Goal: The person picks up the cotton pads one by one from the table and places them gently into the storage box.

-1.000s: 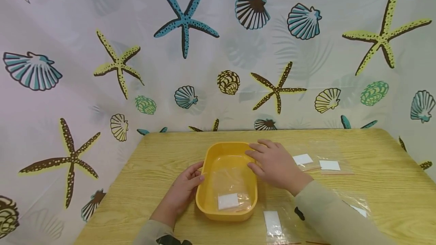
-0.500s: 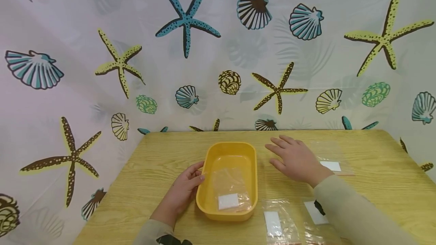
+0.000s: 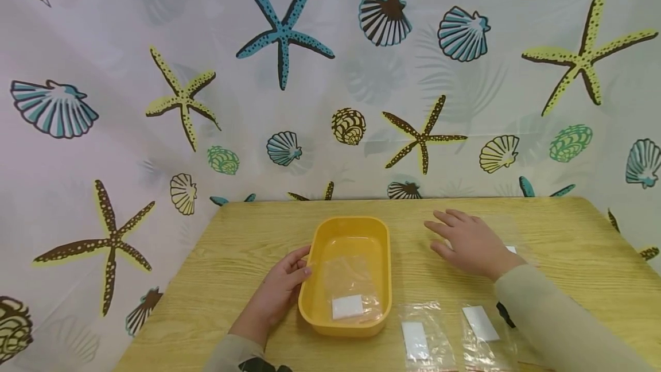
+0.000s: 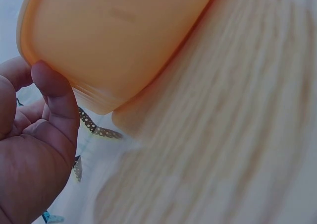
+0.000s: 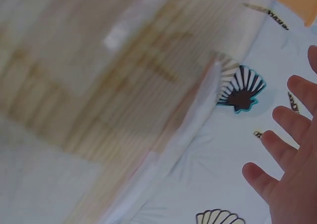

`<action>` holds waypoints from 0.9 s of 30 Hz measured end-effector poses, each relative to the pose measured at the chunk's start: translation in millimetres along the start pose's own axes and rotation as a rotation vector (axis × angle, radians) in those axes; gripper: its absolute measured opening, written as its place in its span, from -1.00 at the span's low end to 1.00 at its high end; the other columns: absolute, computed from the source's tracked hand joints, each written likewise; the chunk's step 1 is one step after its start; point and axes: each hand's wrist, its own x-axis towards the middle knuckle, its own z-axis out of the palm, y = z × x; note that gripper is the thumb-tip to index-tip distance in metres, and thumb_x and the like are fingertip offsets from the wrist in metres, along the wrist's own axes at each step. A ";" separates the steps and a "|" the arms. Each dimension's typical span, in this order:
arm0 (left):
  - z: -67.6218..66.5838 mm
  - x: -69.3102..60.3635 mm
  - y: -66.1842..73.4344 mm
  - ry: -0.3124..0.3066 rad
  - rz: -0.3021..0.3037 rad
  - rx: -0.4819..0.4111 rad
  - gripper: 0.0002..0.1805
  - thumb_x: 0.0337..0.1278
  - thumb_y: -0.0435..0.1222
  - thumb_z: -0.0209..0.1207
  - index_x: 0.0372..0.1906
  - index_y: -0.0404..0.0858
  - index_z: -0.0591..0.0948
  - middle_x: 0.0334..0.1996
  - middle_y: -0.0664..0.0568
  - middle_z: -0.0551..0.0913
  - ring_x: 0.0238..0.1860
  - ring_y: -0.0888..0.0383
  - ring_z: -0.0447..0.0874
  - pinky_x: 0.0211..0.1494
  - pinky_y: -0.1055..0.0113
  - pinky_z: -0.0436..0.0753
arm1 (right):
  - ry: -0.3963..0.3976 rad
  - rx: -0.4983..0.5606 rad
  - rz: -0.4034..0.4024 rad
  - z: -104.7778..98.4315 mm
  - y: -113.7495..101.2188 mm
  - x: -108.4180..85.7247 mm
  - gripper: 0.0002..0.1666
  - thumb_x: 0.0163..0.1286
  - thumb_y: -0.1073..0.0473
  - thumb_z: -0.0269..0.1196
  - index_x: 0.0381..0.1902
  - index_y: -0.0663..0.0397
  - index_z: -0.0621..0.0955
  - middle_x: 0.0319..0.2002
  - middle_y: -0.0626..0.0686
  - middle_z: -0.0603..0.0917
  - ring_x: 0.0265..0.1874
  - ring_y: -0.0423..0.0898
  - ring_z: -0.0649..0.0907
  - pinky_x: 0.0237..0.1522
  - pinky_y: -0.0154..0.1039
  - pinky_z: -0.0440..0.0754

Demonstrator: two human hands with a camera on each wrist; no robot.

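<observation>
A yellow plastic tub [image 3: 388, 280] stands on the table, with a clear plastic bag [image 3: 353, 274] bearing a white patch lying inside. My left hand [image 3: 279, 286] grips the tub's left rim, its thumb against the edge. In the left wrist view that hand [image 4: 39, 149] holds the tub [image 4: 114, 40] at its rim. To the right of the tub, my right hand [image 3: 472, 245] hovers with fingers spread and nothing held. The right wrist view shows the hand's [image 5: 297, 154] fingers apart. Beneath or behind it, a white patch [image 3: 511, 249] of another bag peeks out, mostly hidden.
Two clear bags with white patches lie at the front right: one bag [image 3: 426, 332] beside the tub, another bag [image 3: 488, 326] near the right sleeve. The wooden table [image 3: 237, 234] ends at a curtain [image 3: 320, 90] printed with shells and starfish.
My right hand has moved right, away from the tub's far right rim, uncovering a front bag's white patch. The left hand and the tub have stayed put.
</observation>
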 end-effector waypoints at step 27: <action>-0.1 0.3 0.1 -0.002 -0.003 0.007 -0.38 0.43 -0.36 0.13 0.52 -0.21 0.30 0.04 -0.20 0.42 -0.01 0.03 0.54 0.00 0.27 0.66 | -0.234 0.068 0.121 8.1 48.4 -12.6 -0.15 0.39 -0.27 0.24 0.52 -0.06 0.37 0.49 0.30 0.25 0.43 0.40 0.22 0.21 0.50 0.26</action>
